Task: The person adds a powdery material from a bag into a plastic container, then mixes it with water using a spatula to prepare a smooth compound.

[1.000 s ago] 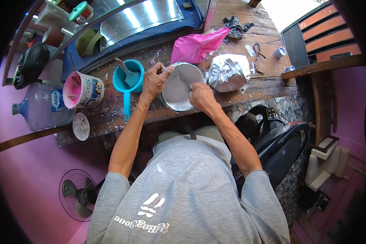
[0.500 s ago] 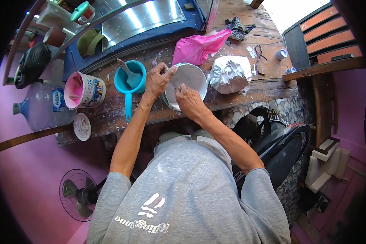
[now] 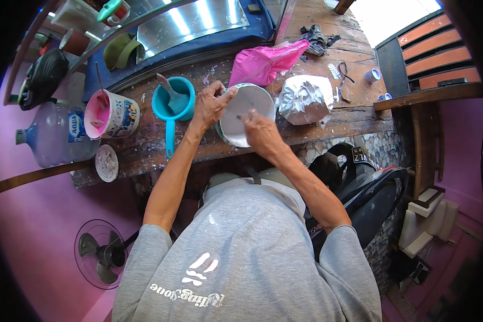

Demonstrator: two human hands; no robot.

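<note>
My left hand (image 3: 209, 106) grips the left rim of the tub (image 3: 272, 102), probably heavy, stiff-walled; my right hand's (image 3: 262, 136) grasp I can't tell.

R grip (image 3: 263, 134) blurry, hides pt of tub (image 3: 271, 104); hold unclear.

A round, open tub (image 3: 273, 107) with a pale rim sits close to the tabletop's (image 3: 354, 115) front edge, roughly midway along it. Its mouth faces up, showing a smooth, pale grey-white filling (image 3: 232, 119) with a small dark mark near the middle. Part of the rim and the lower right of the filling are hidden; the filling's depth cannot be told.
</note>
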